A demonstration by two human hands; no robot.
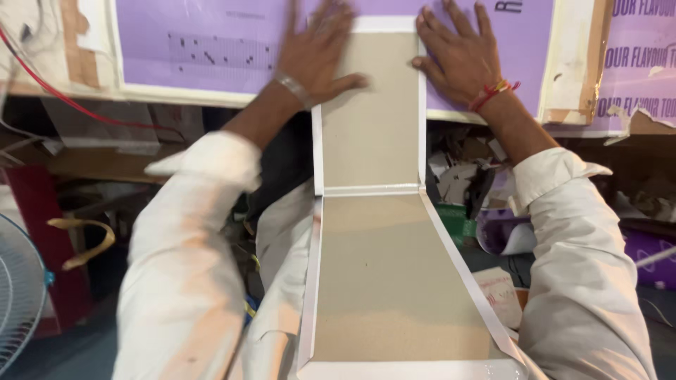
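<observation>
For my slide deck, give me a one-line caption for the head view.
Both hands, left hand and right hand, press a folded grey board against a purple sheet.

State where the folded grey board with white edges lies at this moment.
In the head view the grey board runs up the centre from the person's lap to the purple sheet, its upper panel pressed flat between the left hand and right hand.

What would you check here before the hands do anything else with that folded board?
1. Left hand flat beside the board: cannot tell, it is blurred.
2. Right hand pressing the board's right edge: ok.
3. Board's upper panel lying flat on the purple sheet: ok.
4. Fold running straight across: ok.
5. White edging stuck down on the lower panel: not ok, the right strip stands out.
</observation>
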